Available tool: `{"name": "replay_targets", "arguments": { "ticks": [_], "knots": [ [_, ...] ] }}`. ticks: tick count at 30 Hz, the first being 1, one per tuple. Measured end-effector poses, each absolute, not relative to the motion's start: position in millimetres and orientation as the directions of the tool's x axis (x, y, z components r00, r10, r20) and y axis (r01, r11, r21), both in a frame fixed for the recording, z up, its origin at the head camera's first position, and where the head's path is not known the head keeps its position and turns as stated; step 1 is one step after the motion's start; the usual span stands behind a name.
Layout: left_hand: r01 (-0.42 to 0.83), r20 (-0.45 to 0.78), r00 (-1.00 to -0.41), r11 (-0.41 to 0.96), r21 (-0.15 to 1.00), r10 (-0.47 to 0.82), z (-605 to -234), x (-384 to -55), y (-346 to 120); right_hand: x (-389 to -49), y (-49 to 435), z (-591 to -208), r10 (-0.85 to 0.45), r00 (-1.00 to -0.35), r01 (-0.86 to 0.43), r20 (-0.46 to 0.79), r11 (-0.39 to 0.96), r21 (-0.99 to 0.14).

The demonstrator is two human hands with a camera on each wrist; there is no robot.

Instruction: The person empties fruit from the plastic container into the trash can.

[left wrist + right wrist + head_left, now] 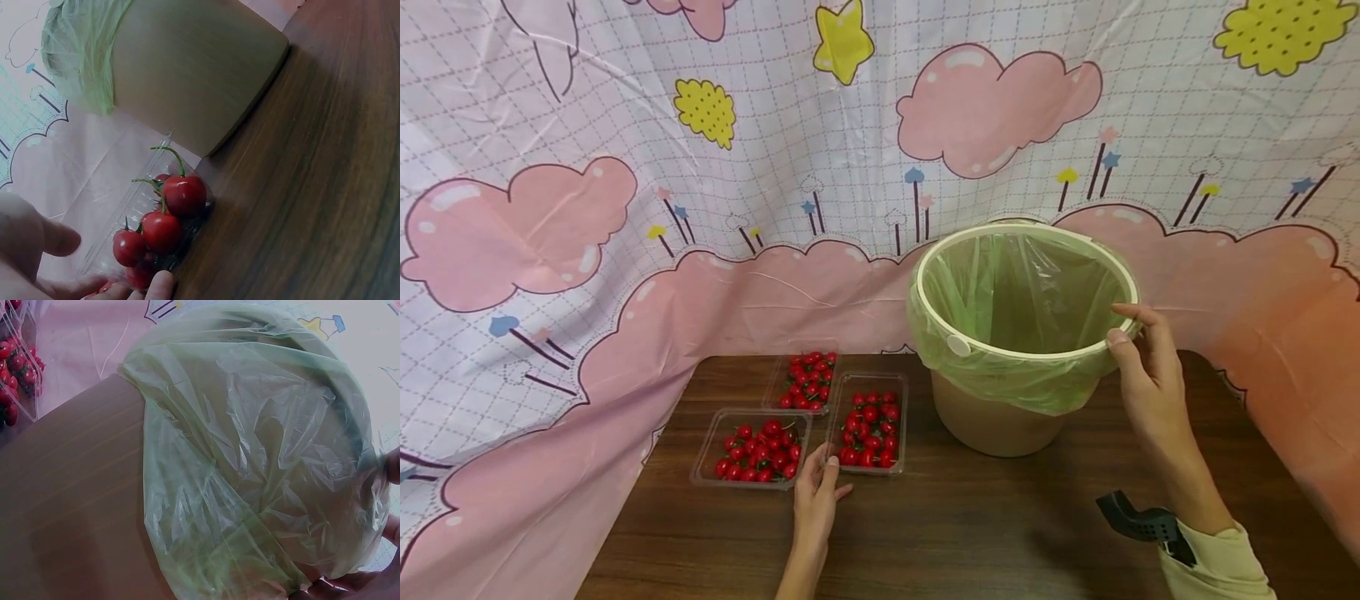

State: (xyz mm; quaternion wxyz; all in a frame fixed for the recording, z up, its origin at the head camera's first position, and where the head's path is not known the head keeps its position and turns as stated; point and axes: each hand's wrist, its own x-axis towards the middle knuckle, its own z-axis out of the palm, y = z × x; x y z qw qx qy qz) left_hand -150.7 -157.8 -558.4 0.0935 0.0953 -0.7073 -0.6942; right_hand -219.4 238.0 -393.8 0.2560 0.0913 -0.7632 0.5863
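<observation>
The right hand [1153, 358] is raised, fingers clamped on the bin's [1000, 425] right rim [1037, 357]. Left of the bin, the left hand [816, 492] reaches to the nearest fruit tray [867, 382], fingers apart.

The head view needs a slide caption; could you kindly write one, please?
Right hand grips a bin lined with a green bag; left hand near three clear boxes of red fruit.

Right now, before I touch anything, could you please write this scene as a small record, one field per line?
trays: three, clear, left of the bin
red fruit: in every tray
bin: brown, upright on the table
liner: green, folded outward over the pale rim
right hand: holds the rim
left hand: at the near end of the tray closest to the bin; grip unclear
backdrop: cloth with pink clouds
</observation>
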Motion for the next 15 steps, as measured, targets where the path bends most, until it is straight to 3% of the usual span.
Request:
{"name": "replay_targets", "arguments": {
  "ticks": [10,15],
  "knots": [
    [-0.011,-0.044,-0.952,-0.109,0.994,-0.304,-557.2,-157.3,-152.5,-219.4,238.0,-394.7,0.162,-0.851,-0.433,0.499,0.32,-0.843],
    [0.027,-0.043,-0.966,-0.265,0.964,-0.254,-556.6,-158.7,-153.2,-220.2,237.3,-394.5,0.158,-0.846,-0.443,0.508,0.321,-0.837]
  ]
}}
